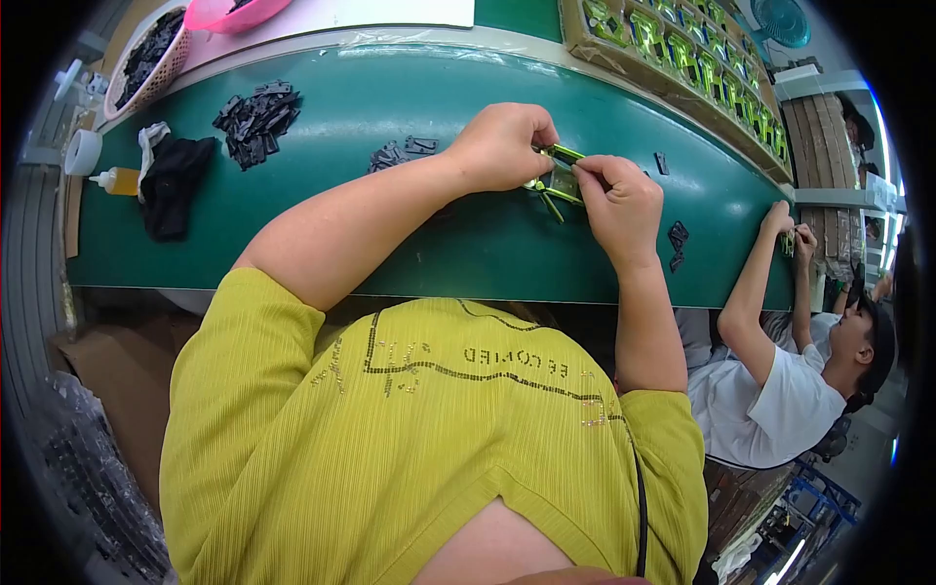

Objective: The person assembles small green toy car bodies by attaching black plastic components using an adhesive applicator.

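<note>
My left hand (502, 146) and my right hand (624, 200) meet above the green table, both closed on a bright green plastic frame (562, 191). A thin dark strip runs along the frame's upper edge, where the fingers of both hands pinch. My fingertips partly hide the frame, so its full shape does not show. Just left of my left hand, partly behind the forearm, lies a small heap of dark flat plastic pieces (395, 154). Near my right hand are a single dark piece (661, 163) and a few more dark pieces (678, 239).
A larger pile of black pieces (257, 123) lies left on the table (341, 97). Beyond it stand a pink basket (156, 70), a glue-like bottle (117, 181) and black cloth (177, 185). A carton tray (673, 68) of green parts borders the far right; a co-worker (780, 390) sits right.
</note>
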Available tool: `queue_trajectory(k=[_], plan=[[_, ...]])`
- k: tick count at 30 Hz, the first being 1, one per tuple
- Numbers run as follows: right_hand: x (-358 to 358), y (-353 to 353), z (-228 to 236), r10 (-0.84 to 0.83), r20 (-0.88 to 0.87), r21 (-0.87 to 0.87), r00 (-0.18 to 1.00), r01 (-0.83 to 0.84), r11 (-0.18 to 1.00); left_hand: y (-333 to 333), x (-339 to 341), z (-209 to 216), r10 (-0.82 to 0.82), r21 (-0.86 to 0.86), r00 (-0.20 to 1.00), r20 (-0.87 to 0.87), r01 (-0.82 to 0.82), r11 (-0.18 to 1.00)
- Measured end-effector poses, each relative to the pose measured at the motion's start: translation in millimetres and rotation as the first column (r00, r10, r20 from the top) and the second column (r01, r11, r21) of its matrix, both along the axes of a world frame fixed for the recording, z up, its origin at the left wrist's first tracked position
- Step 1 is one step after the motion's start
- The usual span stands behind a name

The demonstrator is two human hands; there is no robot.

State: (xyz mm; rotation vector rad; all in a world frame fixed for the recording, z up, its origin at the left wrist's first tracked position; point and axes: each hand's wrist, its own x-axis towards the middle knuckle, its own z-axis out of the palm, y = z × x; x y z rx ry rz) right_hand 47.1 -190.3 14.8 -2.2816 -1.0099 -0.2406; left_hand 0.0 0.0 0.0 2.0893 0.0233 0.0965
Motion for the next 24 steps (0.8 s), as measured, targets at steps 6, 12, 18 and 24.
queue_trajectory(k=[6,12,18,24], plan=[[4,-4,7,0.045,0.08,-0.053,0.996,-0.041,0.998,-14,10,-9,0.006,0.003,0.995,0.095,-0.007,1.0],[0,-1,11,0.166,0.092,-0.017,0.982,-0.165,0.986,-12,-1,-10,-0.008,-0.056,0.997,0.073,0.012,0.998],[-2,2,5,0.116,0.03,0.009,0.993,-0.116,0.993,-14,-5,-4,0.009,-0.073,0.996,0.087,-0.003,0.997],[0,9,6,0.174,0.113,-0.013,0.978,-0.174,0.985,-7,-3,1,-0.014,0.04,0.998,0.066,0.011,0.999]])
